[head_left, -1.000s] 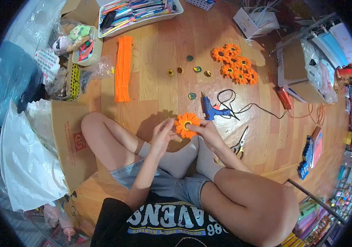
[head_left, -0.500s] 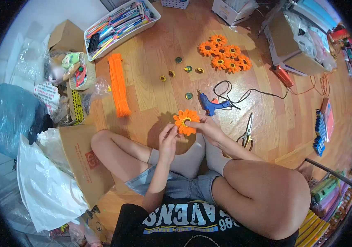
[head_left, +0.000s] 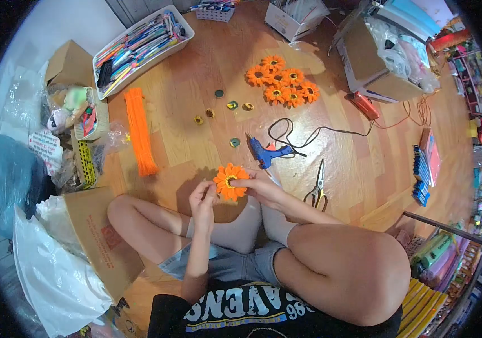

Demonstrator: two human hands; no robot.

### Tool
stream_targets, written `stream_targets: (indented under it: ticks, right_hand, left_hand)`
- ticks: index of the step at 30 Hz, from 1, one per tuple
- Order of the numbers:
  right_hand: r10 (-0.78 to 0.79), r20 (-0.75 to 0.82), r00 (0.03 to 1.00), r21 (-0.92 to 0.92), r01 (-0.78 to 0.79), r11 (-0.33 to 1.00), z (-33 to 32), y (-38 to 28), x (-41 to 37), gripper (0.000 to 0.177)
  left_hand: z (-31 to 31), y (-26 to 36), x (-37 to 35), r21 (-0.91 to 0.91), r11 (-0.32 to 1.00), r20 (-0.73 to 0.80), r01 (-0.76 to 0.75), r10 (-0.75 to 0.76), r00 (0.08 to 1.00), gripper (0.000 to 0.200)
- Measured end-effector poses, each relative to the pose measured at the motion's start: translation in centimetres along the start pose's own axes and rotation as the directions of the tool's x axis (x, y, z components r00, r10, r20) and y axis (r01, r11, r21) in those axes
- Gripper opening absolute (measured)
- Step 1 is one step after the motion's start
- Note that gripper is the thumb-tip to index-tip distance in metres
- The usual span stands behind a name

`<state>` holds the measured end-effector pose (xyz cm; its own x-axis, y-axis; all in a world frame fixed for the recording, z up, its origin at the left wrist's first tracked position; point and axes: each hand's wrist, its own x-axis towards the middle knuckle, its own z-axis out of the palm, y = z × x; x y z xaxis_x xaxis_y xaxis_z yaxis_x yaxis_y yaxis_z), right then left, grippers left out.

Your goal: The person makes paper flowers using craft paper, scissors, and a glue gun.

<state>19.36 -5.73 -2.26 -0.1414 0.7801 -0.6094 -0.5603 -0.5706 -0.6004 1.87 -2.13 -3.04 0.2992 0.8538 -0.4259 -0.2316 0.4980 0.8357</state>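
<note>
An orange artificial flower [head_left: 223,193] with a yellow-ringed centre is held up over the crossed legs. My right hand [head_left: 264,189] is closed on its right side, the thumb pressing on the centre. At the left edge of the petals, my left hand [head_left: 202,201] pinches with thumb and fingertips. Just beyond the hands lies a blue hot glue gun [head_left: 269,154] on the wooden floor. Several small round flower centres [head_left: 234,142] are scattered ahead. Further off sits a cluster of finished-looking orange flowers [head_left: 293,76].
Scissors [head_left: 319,188] rest right of my right hand. A bundle of orange stems [head_left: 140,132] lies to the left. The glue gun's black cord [head_left: 331,135] runs to a red power strip [head_left: 363,106]. A pen tray [head_left: 142,52] and cardboard boxes [head_left: 105,236] stand around.
My view has shifted, so the whole scene sits further left and slightly lower. Both hands keep their hold on the orange flower, with little visible change in the fingers.
</note>
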Motion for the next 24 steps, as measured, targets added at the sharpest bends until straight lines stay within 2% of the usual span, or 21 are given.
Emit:
stream_targets:
  ticks: [5, 7, 8, 10, 11, 12, 14, 17, 18, 19, 20, 22, 24]
  right_hand:
    - [0.026, -0.038, 0.999, 0.119, -0.022, 0.993, -0.3, -0.8, 0.1, 0.033]
    - [-0.117, -0.131, 0.985, 0.099, 0.13, 0.987, -1.0, -3.4, -0.3, 0.034]
    - [-0.14, -0.167, 0.976, -0.018, 0.139, 0.99, -3.1, -4.2, 0.2, 0.036]
    - [-0.288, -0.329, 0.899, -0.138, 0.256, 0.957, -5.8, -7.5, 0.5, 0.04]
    - [-0.493, -0.378, 0.784, -0.297, 0.403, 0.866, -7.6, -9.2, 0.8, 0.036]
    - [-0.504, -0.458, 0.733, -0.321, 0.392, 0.862, -9.4, -11.3, 1.0, 0.031]
    - [-0.522, -0.501, 0.691, -0.348, 0.392, 0.852, -14.3, -14.8, 2.2, 0.034]
    - [-0.496, -0.564, 0.661, -0.352, 0.35, 0.868, -22.5, -17.7, 5.7, 0.032]
    - [-0.535, -0.605, 0.59, -0.412, 0.342, 0.844, -24.2, -18.4, 6.6, 0.033]
    - [-0.571, -0.639, 0.515, -0.467, 0.329, 0.821, -24.8, -19.1, 7.2, 0.034]
    - [-0.57, -0.635, 0.521, -0.466, 0.33, 0.821, -25.3, -19.2, 7.6, 0.034]
    - [-0.577, -0.719, 0.387, -0.47, 0.341, 0.814, -26.0, -19.5, 8.5, 0.037]
    - [-0.62, -0.674, 0.401, -0.53, 0.323, 0.785, -27.4, -18.8, 9.1, 0.044]
  left_hand:
    - [1.1, 0.5, 0.0, -0.147, 0.989, -0.091, 0.024, -0.038, 0.995, 0.015]
    - [0.7, 0.2, -0.2, -0.178, 0.984, -0.132, 0.011, -0.035, 0.991, 0.018]
    - [0.0, -0.5, -0.2, -0.186, 0.982, -0.088, 0.019, -0.036, 0.995, 0.02]
    - [-1.0, -1.2, -0.7, -0.191, 0.981, -0.049, 0.024, -0.034, 0.998, 0.023]
    - [-1.2, -1.3, -0.9, -0.151, 0.987, -0.045, 0.05, -0.058, 0.997, 0.025]
    - [-1.4, -1.5, -1.1, -0.113, 0.991, -0.045, 0.075, -0.08, 0.996, 0.027]
    - [-2.2, -2.7, -1.3, -0.102, 0.992, -0.05, 0.08, -0.085, 0.995, 0.027]
    - [-2.7, -3.7, -1.8, -0.027, 0.993, -0.047, 0.115, -0.116, 0.992, 0.023]
    - [-2.5, -3.9, -1.7, 0.033, 0.989, -0.05, 0.141, -0.14, 0.989, 0.021]
    - [-1.6, -3.5, -1.5, 0.028, 0.991, -0.053, 0.132, -0.13, 0.99, 0.021]
    - [-0.6, -3.1, -1.9, 0.036, 0.987, -0.056, 0.154, -0.152, 0.987, 0.017]
    - [-0.3, -3.1, -1.8, 0.041, 0.985, -0.066, 0.167, -0.164, 0.984, 0.013]
    - [-0.8, -4.1, -1.7, 0.049, 0.986, 0.023, 0.158, -0.159, 0.987, 0.014]
